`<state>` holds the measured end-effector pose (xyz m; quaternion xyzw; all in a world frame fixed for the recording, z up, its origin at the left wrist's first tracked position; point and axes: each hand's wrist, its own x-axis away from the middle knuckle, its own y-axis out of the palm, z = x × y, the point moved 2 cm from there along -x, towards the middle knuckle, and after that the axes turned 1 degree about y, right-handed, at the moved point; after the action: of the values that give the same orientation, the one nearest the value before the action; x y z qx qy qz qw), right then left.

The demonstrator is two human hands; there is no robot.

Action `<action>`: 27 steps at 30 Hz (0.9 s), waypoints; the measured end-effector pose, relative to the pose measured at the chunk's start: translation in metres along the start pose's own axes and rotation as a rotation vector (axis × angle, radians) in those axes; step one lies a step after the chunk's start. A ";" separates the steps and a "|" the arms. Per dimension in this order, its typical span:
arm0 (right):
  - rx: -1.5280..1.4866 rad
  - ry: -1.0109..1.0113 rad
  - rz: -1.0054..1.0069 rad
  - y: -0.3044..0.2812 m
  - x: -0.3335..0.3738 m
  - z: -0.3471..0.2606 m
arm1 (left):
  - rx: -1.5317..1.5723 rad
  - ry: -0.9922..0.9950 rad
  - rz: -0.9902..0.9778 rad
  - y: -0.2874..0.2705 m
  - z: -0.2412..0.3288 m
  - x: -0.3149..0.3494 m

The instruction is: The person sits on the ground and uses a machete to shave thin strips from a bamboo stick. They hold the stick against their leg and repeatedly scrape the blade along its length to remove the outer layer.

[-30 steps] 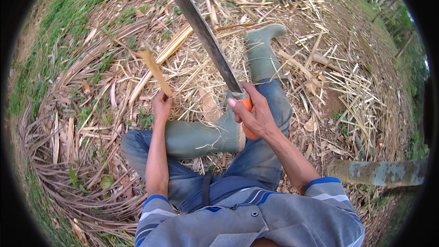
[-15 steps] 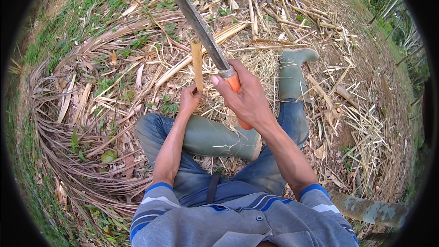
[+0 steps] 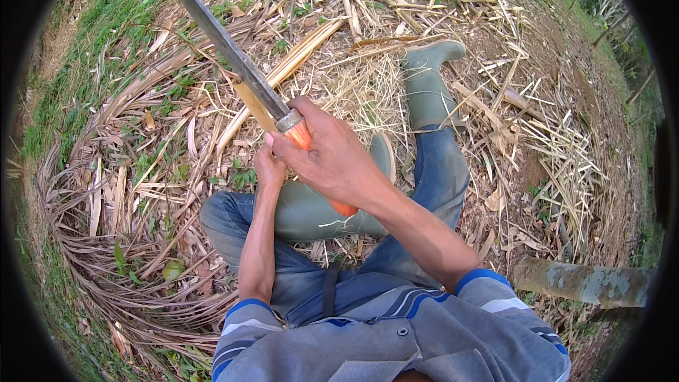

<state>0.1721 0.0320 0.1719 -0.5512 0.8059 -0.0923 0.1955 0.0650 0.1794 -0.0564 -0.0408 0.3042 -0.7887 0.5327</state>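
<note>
My right hand (image 3: pixel 329 145) is closed round the orange handle of a machete (image 3: pixel 233 53), whose long dark blade slants up and to the left. Just beyond my left hand (image 3: pixel 269 166) rises a flat, tan strip of split cane or wood (image 3: pixel 253 102), its lower end held between the fingers. The blade lies along the strip and covers its right side; whether the two touch I cannot tell. Both hands are close together over my bent left leg with its green rubber boot (image 3: pixel 304 212).
My right boot (image 3: pixel 433 85) stretches out ahead. Pale shavings (image 3: pixel 371 102) lie between the boots, and longer split strips (image 3: pixel 308 49) beyond my hands. Dry palm fronds (image 3: pixel 85 240) curve along the left. A lichen-patched log (image 3: pixel 583 283) sits at the lower right.
The machete and my right hand have moved left, and the blade now lies against or over the strip. The strip has tipped to the left. My view has shifted slightly.
</note>
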 end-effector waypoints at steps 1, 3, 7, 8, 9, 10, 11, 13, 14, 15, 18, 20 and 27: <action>0.077 0.017 0.006 0.004 -0.002 0.009 | -0.043 -0.082 -0.028 0.008 -0.013 -0.001; 0.082 0.056 0.011 0.002 -0.004 0.010 | -0.020 0.005 -0.001 0.008 -0.014 0.003; 0.040 0.049 0.056 -0.015 0.002 -0.004 | 0.002 -0.058 0.018 -0.008 0.032 -0.003; 0.028 0.047 0.049 -0.015 0.000 -0.004 | 0.014 -0.120 0.019 -0.012 0.040 -0.002; 0.008 0.040 0.036 -0.015 -0.002 -0.006 | 0.060 0.052 0.113 -0.009 0.019 -0.009; -0.024 0.042 0.014 -0.011 -0.003 -0.006 | 0.005 0.024 0.094 -0.003 -0.003 -0.004; 0.078 0.078 -0.015 -0.001 -0.010 0.021 | -0.033 0.004 0.059 0.009 -0.018 0.005; 0.101 0.111 0.032 0.005 -0.007 0.048 | -0.158 -0.024 0.034 0.018 -0.016 0.002; 0.115 0.117 0.056 0.003 -0.012 0.055 | -0.126 0.002 0.036 0.018 -0.011 -0.011; 0.113 0.089 0.055 0.005 -0.012 0.057 | -0.100 -0.009 0.035 0.015 -0.012 -0.008; 0.084 0.138 0.000 0.000 -0.013 0.060 | -0.079 -0.065 -0.020 0.015 -0.016 -0.006; 0.099 0.138 -0.016 -0.001 -0.017 0.064 | -0.089 -0.049 -0.038 0.018 -0.014 -0.009; 0.298 0.123 0.003 0.010 -0.021 0.034 | -0.008 -0.034 0.019 0.011 -0.025 -0.007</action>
<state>0.1847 0.0569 0.1417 -0.5082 0.7946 -0.2440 0.2255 0.0667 0.1936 -0.0805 -0.0535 0.2984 -0.7817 0.5450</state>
